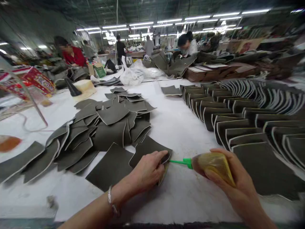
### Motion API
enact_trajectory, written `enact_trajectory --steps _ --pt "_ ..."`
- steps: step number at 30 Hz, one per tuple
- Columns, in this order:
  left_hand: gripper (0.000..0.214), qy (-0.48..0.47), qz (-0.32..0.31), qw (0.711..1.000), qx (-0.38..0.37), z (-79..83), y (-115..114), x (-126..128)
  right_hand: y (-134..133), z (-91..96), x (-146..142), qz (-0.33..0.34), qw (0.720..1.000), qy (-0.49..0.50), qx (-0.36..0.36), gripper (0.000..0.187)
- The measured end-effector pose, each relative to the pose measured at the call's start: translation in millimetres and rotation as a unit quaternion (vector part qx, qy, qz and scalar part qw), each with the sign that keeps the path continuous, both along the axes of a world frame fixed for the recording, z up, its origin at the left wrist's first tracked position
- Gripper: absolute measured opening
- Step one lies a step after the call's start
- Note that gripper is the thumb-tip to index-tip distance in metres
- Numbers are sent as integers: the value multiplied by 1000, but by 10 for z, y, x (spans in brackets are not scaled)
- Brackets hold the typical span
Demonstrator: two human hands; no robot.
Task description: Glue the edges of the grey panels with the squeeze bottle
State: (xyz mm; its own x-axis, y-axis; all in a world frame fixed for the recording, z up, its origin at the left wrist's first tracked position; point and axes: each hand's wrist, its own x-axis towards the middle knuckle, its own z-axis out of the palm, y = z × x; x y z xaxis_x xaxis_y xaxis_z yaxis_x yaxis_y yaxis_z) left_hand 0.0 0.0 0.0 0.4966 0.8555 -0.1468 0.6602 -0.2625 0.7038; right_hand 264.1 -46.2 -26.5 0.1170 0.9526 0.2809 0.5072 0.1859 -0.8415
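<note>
Head view: bottle (212, 163), one, which right fingers (215, 178) clamp; dark panel (147, 148), one, which left fingers (160, 155) grip.

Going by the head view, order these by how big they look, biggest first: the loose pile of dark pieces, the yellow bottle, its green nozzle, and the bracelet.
1. Loose pile of dark pieces
2. Yellow bottle
3. Green nozzle and bracelet: too alike to rank.
</note>
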Motion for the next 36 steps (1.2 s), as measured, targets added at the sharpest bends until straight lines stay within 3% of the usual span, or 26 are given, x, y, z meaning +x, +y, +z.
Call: enact_trajectory --steps 6,9,12,18,25,30,36 --pt "55 8 1 1000 17 -39 6 1 -334 58 -328 -20 992 95 -75 47" --pt "55 5 1 1000 22 -44 -1 -5 -345 37 -342 -35 985 146 -85 49" --pt "55 4 1 1000 22 -41 -3 -8 -333 20 -334 -53 987 134 -77 50" --pt "57 7 9 1000 20 -51 14 0 -431 -14 -383 -26 978 176 -111 56" --pt "55 -1 5 1000 10 -46 17 3 -157 37 -247 -33 997 55 -42 43" --pt "52 -13 3 1000 8 -59 22 -9 130 -51 1 -27 1000 6 9 45" --pt "51 -15 9 1000 -4 -27 34 -5 85 -137 49 -20 1000 3 4 45"
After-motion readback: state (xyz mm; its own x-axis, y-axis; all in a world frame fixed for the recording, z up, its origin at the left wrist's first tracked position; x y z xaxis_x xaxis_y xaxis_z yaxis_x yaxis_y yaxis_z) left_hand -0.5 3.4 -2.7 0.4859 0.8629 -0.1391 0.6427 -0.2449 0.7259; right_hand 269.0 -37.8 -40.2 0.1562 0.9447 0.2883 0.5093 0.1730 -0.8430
